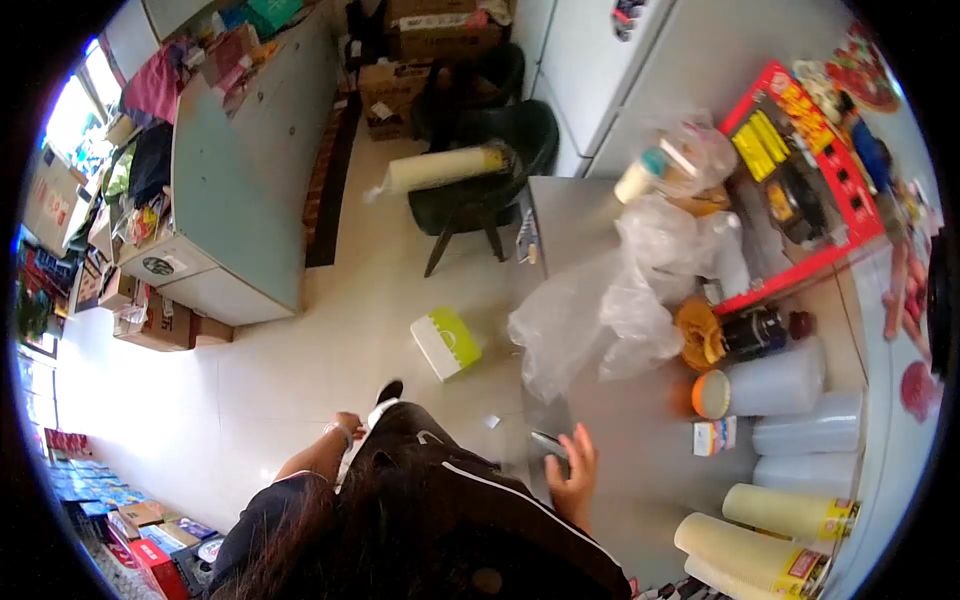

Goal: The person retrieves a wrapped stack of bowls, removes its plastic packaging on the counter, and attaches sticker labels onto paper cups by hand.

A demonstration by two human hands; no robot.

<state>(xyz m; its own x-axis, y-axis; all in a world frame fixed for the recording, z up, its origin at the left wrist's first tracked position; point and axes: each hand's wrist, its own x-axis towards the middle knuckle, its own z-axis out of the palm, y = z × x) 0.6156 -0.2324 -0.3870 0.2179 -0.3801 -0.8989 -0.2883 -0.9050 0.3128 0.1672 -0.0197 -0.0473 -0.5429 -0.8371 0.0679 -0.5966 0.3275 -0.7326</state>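
Observation:
My right hand (574, 474) is over the near edge of the grey table (640, 440), its fingers apart. Beside its thumb lies a small dark flat object (550, 447), possibly a phone; the hand does not visibly grip it. Crumpled clear plastic bags (640, 290) lie on the table beyond that hand. At my other side hangs my left hand (350, 424), low above the floor, with a band on the wrist. Its fingers are too small and blurred to read, and no object shows in it. A white and green box (446, 343) sits on the floor ahead.
A dark green chair (480, 190) holds a sleeve of stacked cups (445, 168). On the table's right are a red tray (870, 215), an orange-lidded container (765, 383) and cup stacks (745, 555). A pale counter (250, 190) stands left, cartons (165, 322) beside it.

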